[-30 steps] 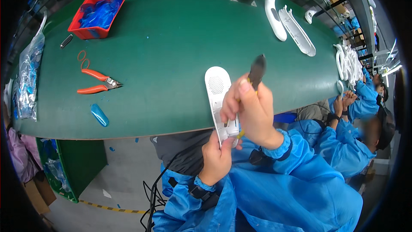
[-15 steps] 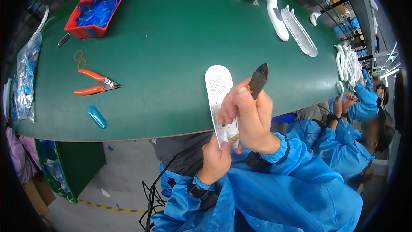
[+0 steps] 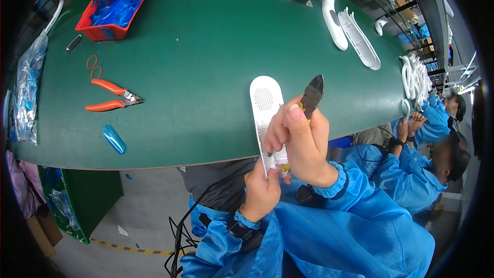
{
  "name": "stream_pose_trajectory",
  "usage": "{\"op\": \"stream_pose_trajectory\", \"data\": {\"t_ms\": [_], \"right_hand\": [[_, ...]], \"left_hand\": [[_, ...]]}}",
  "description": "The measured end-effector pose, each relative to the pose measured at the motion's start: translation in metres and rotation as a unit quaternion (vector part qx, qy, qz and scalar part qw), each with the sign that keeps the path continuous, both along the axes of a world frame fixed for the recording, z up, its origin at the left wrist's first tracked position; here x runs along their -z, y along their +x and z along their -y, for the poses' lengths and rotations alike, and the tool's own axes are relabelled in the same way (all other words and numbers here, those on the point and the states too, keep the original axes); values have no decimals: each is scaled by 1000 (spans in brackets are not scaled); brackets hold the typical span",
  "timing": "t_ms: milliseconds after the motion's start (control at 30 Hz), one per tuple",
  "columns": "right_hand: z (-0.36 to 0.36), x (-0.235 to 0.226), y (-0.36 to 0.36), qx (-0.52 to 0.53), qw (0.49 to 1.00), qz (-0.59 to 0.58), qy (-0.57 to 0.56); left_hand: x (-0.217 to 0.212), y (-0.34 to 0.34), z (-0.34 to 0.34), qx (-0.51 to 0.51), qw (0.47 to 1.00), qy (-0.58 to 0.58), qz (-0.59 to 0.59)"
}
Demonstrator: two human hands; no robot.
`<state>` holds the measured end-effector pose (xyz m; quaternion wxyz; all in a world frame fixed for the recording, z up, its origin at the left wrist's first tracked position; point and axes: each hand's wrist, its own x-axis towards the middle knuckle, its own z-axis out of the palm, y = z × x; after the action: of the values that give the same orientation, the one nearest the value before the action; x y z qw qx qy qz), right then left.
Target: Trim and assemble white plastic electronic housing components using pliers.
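A long white plastic shell [image 3: 264,98] with a round-holed grille at its far end is tilted up over the table's front edge. My left hand [image 3: 261,193] is closed around its near end. My right hand [image 3: 306,141] is wrapped around diagonal cutters [image 3: 312,95], whose dark jaws point up and away from the shell; bits of yellow handle show between the fingers. Its bent fingertips reach into the shell's hollow side. Whether they also pinch a small part there is hidden.
Orange-handled cutters [image 3: 114,98], a shiny blue piece [image 3: 114,139] and a red bin [image 3: 98,32] of blue film occupy the table's left. At the far right lie white curved shells [image 3: 358,38] and a white pile [image 3: 416,77]. Co-workers [image 3: 411,175] sit to the right.
The view has shifted slightly, so the table things appear a little displaced. Both hands keep their grips on the shell and the cutters, with hardly any movement between them.
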<state>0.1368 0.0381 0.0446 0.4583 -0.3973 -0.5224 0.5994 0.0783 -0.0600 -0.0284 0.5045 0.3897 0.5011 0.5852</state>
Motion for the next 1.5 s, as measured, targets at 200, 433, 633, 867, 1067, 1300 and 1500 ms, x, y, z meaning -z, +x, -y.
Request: {"op": "stream_pose_trajectory", "data": {"t_ms": [200, 433, 633, 867, 1067, 1300, 1500], "right_hand": [[-1, -3, -6, 24, 999, 25, -19], [1, 3, -4, 45, 992, 110, 35], [2, 4, 0, 38, 995, 72, 55], [-12, -7, 14, -35, 999, 23, -11], [-10, -5, 17, -59, 996, 72, 6], [-9, -2, 16, -41, 997, 59, 5], [-5, -4, 7, 15, 993, 113, 4]], "left_hand": [[4, 0, 1, -5, 1000, 4, -29], [1, -1, 1, 3, 1000, -6, -15], [1, -1, -1, 0, 1000, 13, -25], [7, 6, 3, 16, 995, -52, 86], [10, 5, 3, 14, 996, -45, 79], [10, 4, 4, 21, 995, -57, 75], [3, 0, 2, 22, 998, -47, 32]]}}
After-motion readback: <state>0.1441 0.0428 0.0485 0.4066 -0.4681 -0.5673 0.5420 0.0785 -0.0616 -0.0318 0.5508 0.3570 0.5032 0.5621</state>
